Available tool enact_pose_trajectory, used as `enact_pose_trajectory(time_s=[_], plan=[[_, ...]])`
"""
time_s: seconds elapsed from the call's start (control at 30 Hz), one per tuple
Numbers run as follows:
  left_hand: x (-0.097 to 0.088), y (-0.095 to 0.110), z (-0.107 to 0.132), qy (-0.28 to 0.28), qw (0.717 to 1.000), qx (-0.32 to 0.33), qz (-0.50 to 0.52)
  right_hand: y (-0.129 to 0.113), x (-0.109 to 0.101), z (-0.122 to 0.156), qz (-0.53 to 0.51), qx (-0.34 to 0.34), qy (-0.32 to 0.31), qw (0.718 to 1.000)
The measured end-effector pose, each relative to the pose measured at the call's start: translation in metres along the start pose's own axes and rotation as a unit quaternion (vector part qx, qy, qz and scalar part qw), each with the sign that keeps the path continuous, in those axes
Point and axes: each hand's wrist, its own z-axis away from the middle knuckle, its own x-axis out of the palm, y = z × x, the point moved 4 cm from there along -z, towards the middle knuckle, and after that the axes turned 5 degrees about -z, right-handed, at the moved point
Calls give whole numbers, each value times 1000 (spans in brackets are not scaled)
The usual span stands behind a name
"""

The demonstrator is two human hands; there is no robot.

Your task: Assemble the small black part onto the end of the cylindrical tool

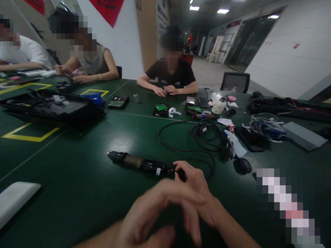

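A black electric screwdriver lies on its side on the green table, tip pointing left. My right hand reaches in from the lower right. Its fingertips are closed around the black cable plug at the screwdriver's rear end. A black cable runs from there in a loop toward the back. My left hand hovers low in the foreground, blurred, its fingers stretched toward the right hand and holding nothing.
A coiled cable with adapter, a black mouse and scattered tools lie to the right. A black tray sits at left, a white slab at lower left. Circuit boards lie before three people seated opposite.
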Motion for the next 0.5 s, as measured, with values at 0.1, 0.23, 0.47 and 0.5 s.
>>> enact_pose_trajectory(time_s=[0.1, 0.23, 0.47, 0.5], plan=[[-24, -39, -29, -105, 958, -27, -264, -1, 0, 0, 7, -4, -5, 1000], [-56, -95, -29, -106, 886, -72, -446, -3, -1, -1, 18, 7, -6, 1000], [-73, -114, -26, -118, 918, -118, -361, -2, -1, 0, -10, 18, -9, 1000], [-75, -113, -27, -122, 921, -121, -350, -3, -1, 0, -14, 17, -12, 1000]])
